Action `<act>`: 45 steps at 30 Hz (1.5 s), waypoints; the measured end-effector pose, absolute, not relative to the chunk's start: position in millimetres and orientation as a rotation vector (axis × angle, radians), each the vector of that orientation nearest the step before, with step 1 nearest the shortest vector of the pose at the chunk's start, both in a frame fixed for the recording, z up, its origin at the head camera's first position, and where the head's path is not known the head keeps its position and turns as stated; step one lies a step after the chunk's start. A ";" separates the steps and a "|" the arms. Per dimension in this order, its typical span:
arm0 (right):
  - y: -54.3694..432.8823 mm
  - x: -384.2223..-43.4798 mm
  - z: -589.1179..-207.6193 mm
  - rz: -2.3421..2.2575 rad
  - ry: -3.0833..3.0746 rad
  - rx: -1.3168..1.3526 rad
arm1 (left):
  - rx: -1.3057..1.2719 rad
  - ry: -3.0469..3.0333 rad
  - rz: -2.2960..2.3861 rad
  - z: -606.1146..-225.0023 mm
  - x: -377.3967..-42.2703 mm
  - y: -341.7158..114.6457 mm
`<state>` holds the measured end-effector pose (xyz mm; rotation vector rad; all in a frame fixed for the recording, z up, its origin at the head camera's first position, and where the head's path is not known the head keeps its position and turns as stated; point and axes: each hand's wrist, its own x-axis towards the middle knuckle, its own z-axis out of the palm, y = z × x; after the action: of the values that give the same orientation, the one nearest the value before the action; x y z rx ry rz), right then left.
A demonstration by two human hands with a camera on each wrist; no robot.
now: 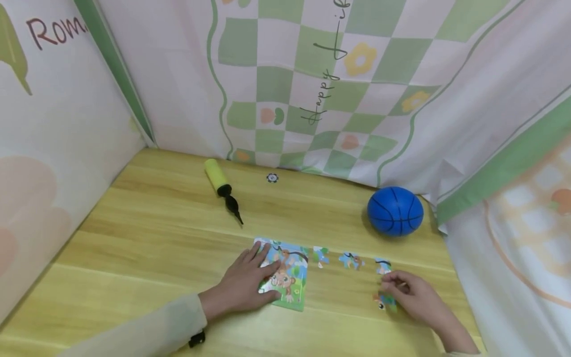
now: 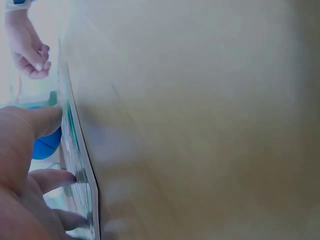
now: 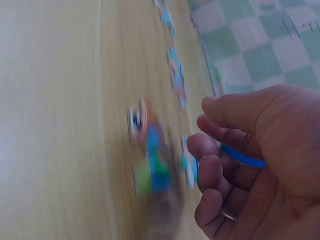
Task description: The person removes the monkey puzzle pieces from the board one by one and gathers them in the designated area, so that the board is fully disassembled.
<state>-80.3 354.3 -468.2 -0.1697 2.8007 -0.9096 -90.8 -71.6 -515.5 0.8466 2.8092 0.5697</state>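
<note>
My left hand (image 1: 245, 280) lies with spread fingers on a small picture puzzle (image 1: 292, 285) showing a monkey, pressing it to the table. Right of the puzzle, three loose puzzle pieces run in a row: one with green leaves (image 1: 320, 256), a middle one (image 1: 351, 260), and one with a branch (image 1: 382, 266). A fourth piece, with an eye on it (image 3: 136, 121), lies nearer me. My right hand (image 1: 419, 300) hovers by these last two, its fingers loosely bent. In the right wrist view nothing shows between thumb and fingertips.
A blue ball (image 1: 395, 211) with black lines sits at the back right. At the back left lies a yellow-and-black hand pump (image 1: 218, 178), with a small round token (image 1: 272, 178) to its right. Patterned curtains (image 1: 285, 89) enclose the wooden table (image 1: 156, 238).
</note>
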 end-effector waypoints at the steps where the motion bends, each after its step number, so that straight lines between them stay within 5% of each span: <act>1: 345.4 -81.2 -468.2 -0.941 2.794 -0.220 | 0.828 2.800 0.620 -515.5 -90.3 -72.0; 8: 261.4 -80.5 -469.8 -1.027 2.701 -0.652 | 0.754 2.748 0.889 -509.8 -85.7 -73.0; 19: 178.7 -86.8 -479.8 -0.884 2.662 -0.755 | 0.757 2.772 0.809 -512.9 -81.1 -75.8; 36: 174.0 -91.8 -484.3 -1.076 2.602 -0.630 | 0.818 2.821 0.738 -513.0 -79.9 -79.6; 45: 241.0 -93.3 -475.0 -1.256 2.534 -0.504 | 0.815 2.821 0.739 -512.7 -80.0 -81.2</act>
<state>-93.3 241.0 -475.0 -0.5037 2.5335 -1.2565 -80.0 -81.2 -512.7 0.8154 2.8208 0.7388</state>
